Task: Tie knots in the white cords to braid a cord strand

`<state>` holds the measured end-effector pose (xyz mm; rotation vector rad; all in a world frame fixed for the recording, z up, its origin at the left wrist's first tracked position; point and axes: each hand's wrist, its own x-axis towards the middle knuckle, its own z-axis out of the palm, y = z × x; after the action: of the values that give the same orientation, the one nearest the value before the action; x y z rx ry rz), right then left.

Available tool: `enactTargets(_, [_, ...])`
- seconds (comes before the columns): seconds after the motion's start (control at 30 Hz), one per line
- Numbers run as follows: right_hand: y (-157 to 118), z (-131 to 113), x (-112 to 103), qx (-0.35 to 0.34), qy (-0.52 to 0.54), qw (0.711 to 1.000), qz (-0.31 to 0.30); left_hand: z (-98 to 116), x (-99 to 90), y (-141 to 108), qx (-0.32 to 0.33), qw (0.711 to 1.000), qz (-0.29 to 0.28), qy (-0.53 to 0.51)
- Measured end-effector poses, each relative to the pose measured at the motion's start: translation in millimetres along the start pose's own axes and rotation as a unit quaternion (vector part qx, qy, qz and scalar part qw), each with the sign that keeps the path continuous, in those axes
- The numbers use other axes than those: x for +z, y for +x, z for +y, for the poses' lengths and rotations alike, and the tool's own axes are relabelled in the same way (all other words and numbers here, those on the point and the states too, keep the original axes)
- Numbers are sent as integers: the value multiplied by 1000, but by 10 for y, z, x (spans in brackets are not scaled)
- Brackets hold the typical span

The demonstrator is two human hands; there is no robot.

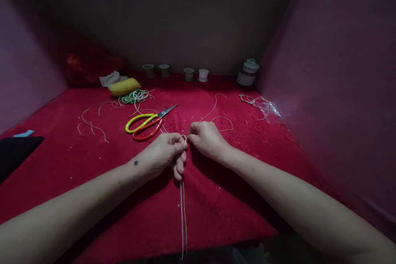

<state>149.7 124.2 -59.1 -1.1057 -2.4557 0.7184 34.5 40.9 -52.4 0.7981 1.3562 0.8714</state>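
Note:
Over the middle of the red cloth, my left hand [173, 148] pinches pale cords [182, 210]; one white and one tan strand hang below it past the table's front edge. My right hand [206, 136] is closed at the same spot, fingertips on a small greenish knotted part [185, 136] between the hands. A thin tan cord [227, 118] loops out on the cloth behind my right hand. Just beyond my left hand lie scissors [145, 127] with yellow and red handles, blades pointing away to the right. The fingertips partly hide the knot.
A yellow roll [124, 87] sits by a green-and-white cord bundle [136, 96] at the back left. Several thread spools [203, 75] and a white bottle [248, 73] line the rear. Another cord bundle [256, 101] lies right, on clear plastic. A black item [18, 152] is at the left edge.

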Motion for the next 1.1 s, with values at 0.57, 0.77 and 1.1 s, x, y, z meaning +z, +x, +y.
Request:
enactTargets(0.57, [-75,54,6,-14,24,1000,-4,7,5,-40,10,999,-8,37])
enactTargets(0.77, [-150,72,-51,-15,29,999,-17,0,0,-54,12,999,-14,39])
enactTargets(1.1, [-193,77,-70,-28,38,999,-26,14,5,-76,10,1000,-12,27])
